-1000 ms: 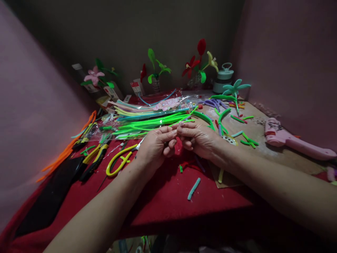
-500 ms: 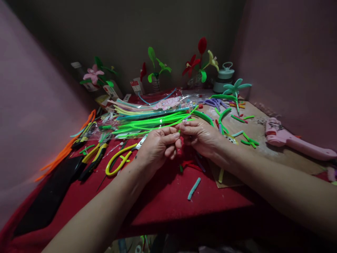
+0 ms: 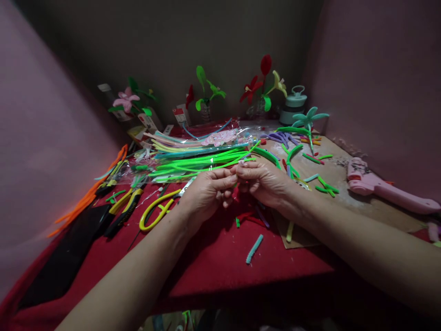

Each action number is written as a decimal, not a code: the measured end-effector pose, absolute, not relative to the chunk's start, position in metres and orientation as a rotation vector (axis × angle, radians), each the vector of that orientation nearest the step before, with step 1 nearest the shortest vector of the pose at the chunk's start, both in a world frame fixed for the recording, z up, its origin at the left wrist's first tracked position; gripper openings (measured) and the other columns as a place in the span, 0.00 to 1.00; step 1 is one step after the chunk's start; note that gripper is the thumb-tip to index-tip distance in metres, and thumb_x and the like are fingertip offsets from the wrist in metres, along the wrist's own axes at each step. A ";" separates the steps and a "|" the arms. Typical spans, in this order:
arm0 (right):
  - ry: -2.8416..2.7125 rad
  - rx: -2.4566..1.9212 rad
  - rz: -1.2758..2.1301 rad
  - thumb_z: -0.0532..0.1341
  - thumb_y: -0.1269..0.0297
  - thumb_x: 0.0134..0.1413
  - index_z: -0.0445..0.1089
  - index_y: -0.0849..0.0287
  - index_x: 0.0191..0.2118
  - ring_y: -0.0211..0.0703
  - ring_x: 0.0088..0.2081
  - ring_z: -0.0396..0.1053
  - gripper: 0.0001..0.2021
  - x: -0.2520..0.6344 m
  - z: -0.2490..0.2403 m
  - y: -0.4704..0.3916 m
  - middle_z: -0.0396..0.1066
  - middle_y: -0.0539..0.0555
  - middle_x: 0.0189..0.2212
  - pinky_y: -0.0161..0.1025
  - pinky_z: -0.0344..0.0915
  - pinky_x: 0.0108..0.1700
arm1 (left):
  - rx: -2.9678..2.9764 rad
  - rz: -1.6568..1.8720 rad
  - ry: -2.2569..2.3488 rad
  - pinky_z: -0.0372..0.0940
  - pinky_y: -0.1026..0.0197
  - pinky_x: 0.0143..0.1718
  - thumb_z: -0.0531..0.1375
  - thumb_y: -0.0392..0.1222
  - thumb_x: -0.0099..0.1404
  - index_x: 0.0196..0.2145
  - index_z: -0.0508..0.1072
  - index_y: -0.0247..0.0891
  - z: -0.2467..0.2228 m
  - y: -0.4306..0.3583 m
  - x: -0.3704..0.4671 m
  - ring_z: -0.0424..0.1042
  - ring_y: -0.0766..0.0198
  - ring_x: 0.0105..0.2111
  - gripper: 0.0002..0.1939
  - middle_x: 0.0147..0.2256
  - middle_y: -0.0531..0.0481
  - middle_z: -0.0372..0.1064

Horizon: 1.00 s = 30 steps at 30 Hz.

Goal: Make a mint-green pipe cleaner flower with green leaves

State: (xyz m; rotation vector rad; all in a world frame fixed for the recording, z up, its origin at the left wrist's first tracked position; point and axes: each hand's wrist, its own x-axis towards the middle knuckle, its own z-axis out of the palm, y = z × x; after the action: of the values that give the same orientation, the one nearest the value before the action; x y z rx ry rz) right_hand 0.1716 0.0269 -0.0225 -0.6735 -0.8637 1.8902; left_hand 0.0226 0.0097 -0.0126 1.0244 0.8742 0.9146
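Observation:
Over the middle of the table, my left hand (image 3: 212,187) and my right hand (image 3: 259,179) meet, thumbs and fingertips pinched together. A bit of green pipe cleaner (image 3: 235,185) shows between them; the fingers hide most of it. Just behind lies a bundle of long bright green pipe cleaners (image 3: 196,162) on a clear bag. Yellow-handled scissors (image 3: 144,220) rest beside my left wrist, their blades partly covered by that hand. Below my hands, a short light-blue pipe cleaner piece (image 3: 254,249) lies on the red cloth (image 3: 213,266).
Pliers with yellow-black handles (image 3: 127,211), a black flat object (image 3: 65,257) and orange pipe cleaners (image 3: 86,197) lie left. Rightward are a pink glue gun (image 3: 389,186) and cut pieces on a board (image 3: 358,216). Pipe-cleaner flowers (image 3: 251,89) and a lidded bottle (image 3: 292,105) stand behind.
My hands stay pinched together, with the fingers slightly shifted; less of the green piece shows between them. The whole view has tipped a little, so the background sits lower.

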 end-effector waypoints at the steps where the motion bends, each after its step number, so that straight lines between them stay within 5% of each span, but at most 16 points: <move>1: -0.853 -0.664 1.892 0.69 0.70 0.33 0.71 0.64 0.24 0.32 0.25 0.64 0.08 0.171 -0.023 0.027 0.68 0.49 0.23 0.32 0.55 0.25 | 1.017 0.926 0.876 0.55 0.70 0.14 0.64 0.36 0.53 0.28 0.69 0.31 -0.013 0.010 0.023 0.55 0.77 0.14 0.07 0.20 0.58 0.57; 8: -0.866 -0.638 1.832 0.70 0.68 0.32 0.71 0.64 0.22 0.30 0.22 0.58 0.09 0.170 -0.022 0.027 0.64 0.46 0.18 0.33 0.52 0.24 | 1.017 0.905 0.879 0.50 0.69 0.15 0.63 0.36 0.53 0.25 0.69 0.32 -0.009 0.010 0.023 0.50 0.77 0.13 0.06 0.15 0.59 0.52; 15: -0.935 -0.666 1.831 0.69 0.67 0.33 0.70 0.63 0.22 0.33 0.23 0.61 0.08 0.172 -0.023 0.029 0.67 0.49 0.21 0.35 0.53 0.26 | 1.017 0.919 0.813 0.54 0.69 0.15 0.64 0.38 0.53 0.27 0.72 0.30 -0.012 0.010 0.023 0.60 0.73 0.18 0.07 0.22 0.52 0.63; 30: -0.998 -0.636 1.761 0.68 0.66 0.35 0.69 0.63 0.24 0.30 0.19 0.56 0.09 0.173 -0.020 0.030 0.64 0.47 0.17 0.32 0.51 0.23 | 0.959 0.918 0.916 0.42 0.72 0.14 0.66 0.40 0.51 0.25 0.69 0.31 -0.011 0.010 0.025 0.48 0.79 0.12 0.10 0.14 0.60 0.52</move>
State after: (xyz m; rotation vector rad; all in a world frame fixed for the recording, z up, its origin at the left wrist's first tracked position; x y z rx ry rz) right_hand 0.1735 0.0298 -0.0204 -0.6358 -0.9982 1.7615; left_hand 0.0250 0.0098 -0.0108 0.9585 0.9162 0.9185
